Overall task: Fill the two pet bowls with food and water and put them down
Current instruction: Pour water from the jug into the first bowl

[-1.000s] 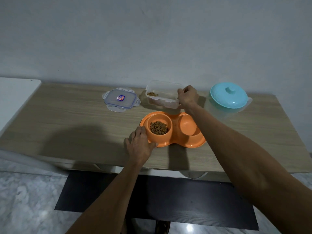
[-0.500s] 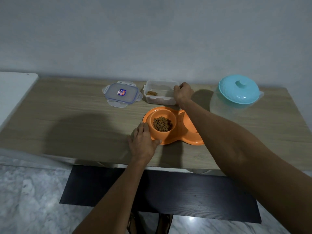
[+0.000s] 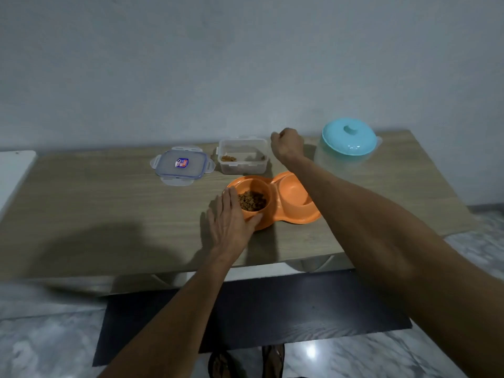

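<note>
On table (image 3: pixel 95 200) — 2-bowl feeder (image 3: pixel 289 192), kibble (image 3: pixel 252 201)

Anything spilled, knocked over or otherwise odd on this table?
Nothing stands out. The kibble lies inside the orange bowl, none on the table. The food container stands upright, its lid flat beside it, and the pitcher is upright.

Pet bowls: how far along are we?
Food looks done: the left bowl of the orange double feeder holds kibble; the food container is nearly empty, lid off beside it. In hand: left hand rests against the feeder; right hand, curled and empty, is between container and teal-lidded jug. Left: water in the empty right bowl, then setting down.
</note>
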Tool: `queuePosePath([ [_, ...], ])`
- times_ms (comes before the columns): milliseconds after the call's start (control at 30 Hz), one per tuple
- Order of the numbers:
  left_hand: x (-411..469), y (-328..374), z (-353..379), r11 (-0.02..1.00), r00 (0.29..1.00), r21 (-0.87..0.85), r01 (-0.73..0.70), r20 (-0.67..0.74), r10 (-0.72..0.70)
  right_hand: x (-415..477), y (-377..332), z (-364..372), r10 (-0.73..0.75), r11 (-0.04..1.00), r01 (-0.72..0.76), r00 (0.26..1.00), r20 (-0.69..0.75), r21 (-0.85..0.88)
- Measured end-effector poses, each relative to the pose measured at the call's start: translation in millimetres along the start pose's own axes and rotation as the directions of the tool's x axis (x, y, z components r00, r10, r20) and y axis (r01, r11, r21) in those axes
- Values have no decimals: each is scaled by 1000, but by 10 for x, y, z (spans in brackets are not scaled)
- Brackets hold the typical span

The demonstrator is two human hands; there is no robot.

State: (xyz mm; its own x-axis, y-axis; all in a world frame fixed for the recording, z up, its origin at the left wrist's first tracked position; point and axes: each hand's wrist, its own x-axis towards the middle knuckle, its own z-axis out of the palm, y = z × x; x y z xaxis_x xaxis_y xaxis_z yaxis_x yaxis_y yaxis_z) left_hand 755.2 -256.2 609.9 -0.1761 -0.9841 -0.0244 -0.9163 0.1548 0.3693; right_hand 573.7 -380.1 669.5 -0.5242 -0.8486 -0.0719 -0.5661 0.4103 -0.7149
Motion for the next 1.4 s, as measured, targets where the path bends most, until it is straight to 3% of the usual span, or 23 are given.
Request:
queuePosePath([
  [233, 114, 517, -32, 975, 972, 28, -219, 86, 216, -64, -43, -937, -193, 981, 191, 956, -220, -29],
  [467, 207, 817, 118, 978, 978, 107, -180, 130, 165, 317, 667, -1640, -80, 997, 81, 939, -334, -10],
  [667, 224, 938, 317, 989, 991, 115, -90, 109, 78, 538, 1301, -1696, 200, 968, -145, 939, -278, 206],
  [833, 207, 994, 384, 991, 990, 112, -76, 130, 61, 563, 1541, -1541, 393, 810, -259, 906, -159, 526],
  [1133, 243, 1027, 414, 995, 993, 93, -41, 114, 30, 636, 1564, -1408, 475, 678, -334, 879, -45, 654],
  [1400, 231, 1020, 409, 998, 994, 53, -40, 108, 34, 549, 1390, -1458, 445, 737, -303, 890, -97, 604],
])
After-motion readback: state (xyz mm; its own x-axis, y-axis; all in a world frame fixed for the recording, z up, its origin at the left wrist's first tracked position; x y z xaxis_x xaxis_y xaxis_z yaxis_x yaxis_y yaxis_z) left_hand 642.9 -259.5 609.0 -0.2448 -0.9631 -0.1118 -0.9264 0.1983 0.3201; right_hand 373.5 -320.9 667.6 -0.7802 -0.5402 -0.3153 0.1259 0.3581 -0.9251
